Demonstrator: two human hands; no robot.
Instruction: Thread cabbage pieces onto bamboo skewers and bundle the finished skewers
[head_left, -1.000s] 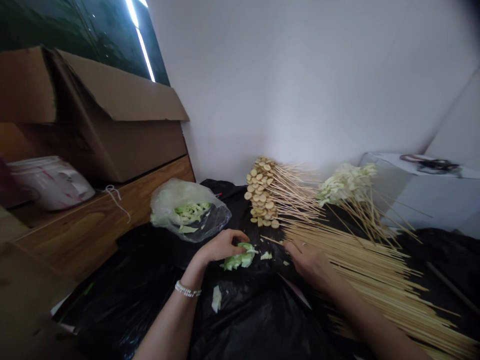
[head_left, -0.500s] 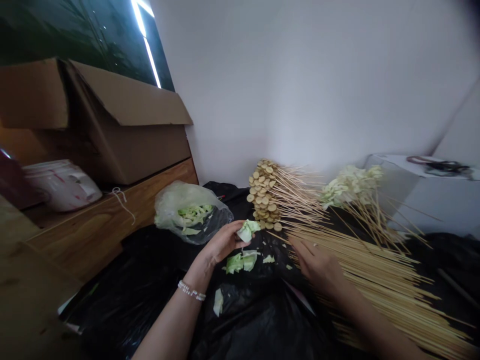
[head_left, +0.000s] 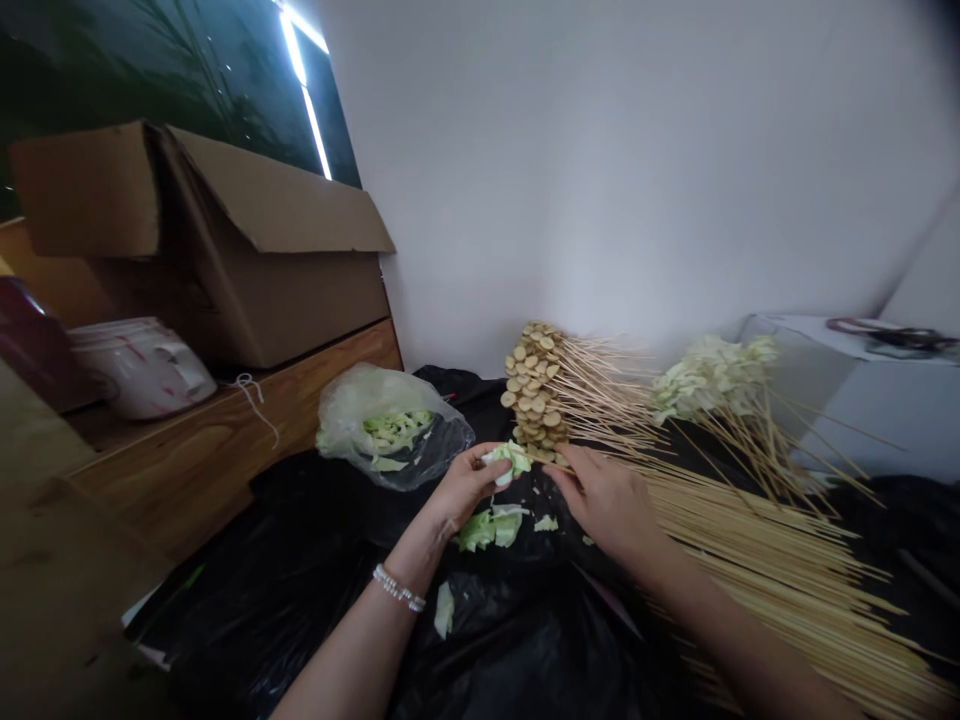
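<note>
My left hand [head_left: 474,485], with a beaded bracelet on its wrist, is closed on a pale green cabbage piece [head_left: 510,461]. Close on its right, my right hand [head_left: 600,495] pinches a thin bamboo skewer [head_left: 546,463] that points left at the cabbage. Whether the tip has gone into the leaf I cannot tell. Below the hands, loose cabbage leaves [head_left: 491,528] lie on black plastic [head_left: 517,640]. Just behind them is a stack of skewered round slices [head_left: 534,385], perhaps potato. Many bare bamboo skewers [head_left: 757,560] are spread under and beyond my right forearm.
A clear plastic bag [head_left: 345,410] of cut cabbage sits left of the hands. Skewers loaded with cabbage [head_left: 712,380] lie at the back right beside a white box [head_left: 847,400]. On a wooden ledge [head_left: 315,395] at the left stand a cardboard box [head_left: 300,290] and a white mug [head_left: 146,368].
My right hand has moved left and up from the pile of skewers and now holds one at the cabbage. The left hand keeps the cabbage piece. The view has shifted slightly.
</note>
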